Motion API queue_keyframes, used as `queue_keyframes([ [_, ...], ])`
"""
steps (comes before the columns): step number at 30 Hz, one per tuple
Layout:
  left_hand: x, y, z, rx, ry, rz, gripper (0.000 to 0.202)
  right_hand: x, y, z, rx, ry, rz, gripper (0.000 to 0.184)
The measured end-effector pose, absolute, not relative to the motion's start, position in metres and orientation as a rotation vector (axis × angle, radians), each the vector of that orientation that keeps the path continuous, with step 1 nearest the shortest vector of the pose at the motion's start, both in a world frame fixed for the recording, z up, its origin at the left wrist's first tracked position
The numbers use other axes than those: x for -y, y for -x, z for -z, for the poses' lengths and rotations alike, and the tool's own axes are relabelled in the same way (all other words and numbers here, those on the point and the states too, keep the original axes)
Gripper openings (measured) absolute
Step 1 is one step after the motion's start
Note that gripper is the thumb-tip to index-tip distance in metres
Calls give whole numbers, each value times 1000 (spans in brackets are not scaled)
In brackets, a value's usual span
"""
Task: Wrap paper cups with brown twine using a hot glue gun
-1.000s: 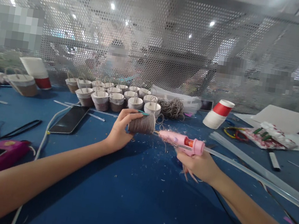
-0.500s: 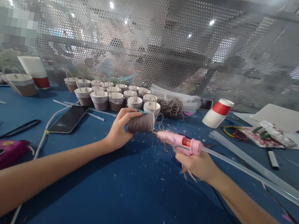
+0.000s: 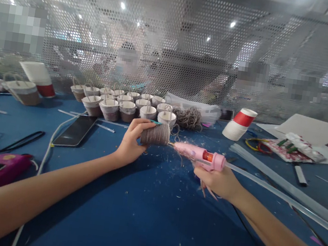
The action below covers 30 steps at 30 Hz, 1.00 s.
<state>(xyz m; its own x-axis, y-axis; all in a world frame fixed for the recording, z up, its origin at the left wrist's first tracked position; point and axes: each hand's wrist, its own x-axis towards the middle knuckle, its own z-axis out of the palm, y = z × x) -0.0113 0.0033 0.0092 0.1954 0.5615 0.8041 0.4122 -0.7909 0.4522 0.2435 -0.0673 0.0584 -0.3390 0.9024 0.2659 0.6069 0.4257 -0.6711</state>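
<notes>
While our left hand (image 3: 132, 142) grips the cord-wrapped cup (image 3: 156, 134), we should steady the hot-glue gun (image 3: 191, 151) in our right hand (image 3: 219, 181).

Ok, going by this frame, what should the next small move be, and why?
Probably a slight roll of the twine-wrapped cup by the left hand. That hand grips it on its side, while the right hand aims the pink glue gun, its nozzle at or very near one end; turning would bring another stretch of edge to the tip.

The blue table (image 3: 148, 227) bears cups (image 3: 127, 113), twine (image 3: 189, 119) — a phone (image 3: 76, 131) too.
</notes>
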Motion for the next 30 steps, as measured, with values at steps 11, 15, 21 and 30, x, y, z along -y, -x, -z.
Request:
queue_keyframes([
  [11, -4, 12, -8, -918, -2392, -1675, 52, 71, -243, -64, 1982, 1248, -661, 22],
  [15, -4, 13, -8, -885, -2440, -1676, 55, 72, -243, -63, 1960, 1269, -645, 23],
  [21, -4, 13, -10, -864, -2476, -1679, 55, 67, -250, -55, 1911, 1306, -488, 20],
  [30, -1, 11, -13, -876, -2133, -1433, 62, 39, -281, -57, 2321, 1852, 458, 23],
])
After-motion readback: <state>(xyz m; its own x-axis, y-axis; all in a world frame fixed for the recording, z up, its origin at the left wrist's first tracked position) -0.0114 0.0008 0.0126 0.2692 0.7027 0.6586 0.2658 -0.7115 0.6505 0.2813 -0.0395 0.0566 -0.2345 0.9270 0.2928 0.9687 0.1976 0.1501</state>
